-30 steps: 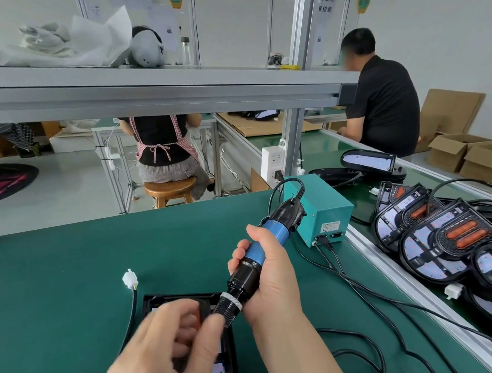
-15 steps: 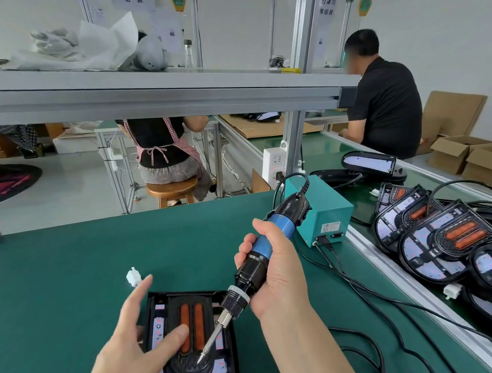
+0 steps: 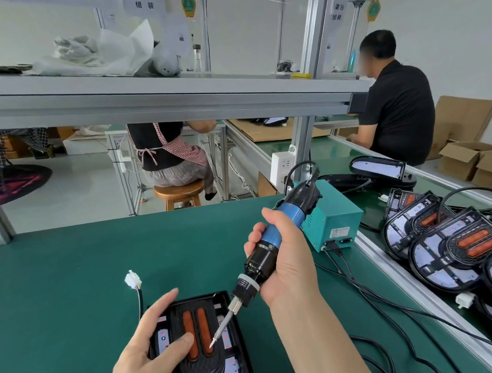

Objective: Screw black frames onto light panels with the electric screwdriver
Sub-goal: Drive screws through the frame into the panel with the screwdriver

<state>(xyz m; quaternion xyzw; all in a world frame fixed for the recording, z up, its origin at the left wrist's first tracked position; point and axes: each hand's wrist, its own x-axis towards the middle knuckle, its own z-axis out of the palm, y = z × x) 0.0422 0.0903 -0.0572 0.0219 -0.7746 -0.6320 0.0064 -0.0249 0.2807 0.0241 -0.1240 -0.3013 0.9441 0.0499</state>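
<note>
In the head view, the left hand presses spread fingers on the black frame over the light panel, while the right hand curls round the electric screwdriver, bit tip just right of the left thumb.

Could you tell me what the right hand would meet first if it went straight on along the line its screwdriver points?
Most likely the black frame, just beside the right orange strip: the screwdriver bit tip looks nearly on it, though depth is unclear.
</note>
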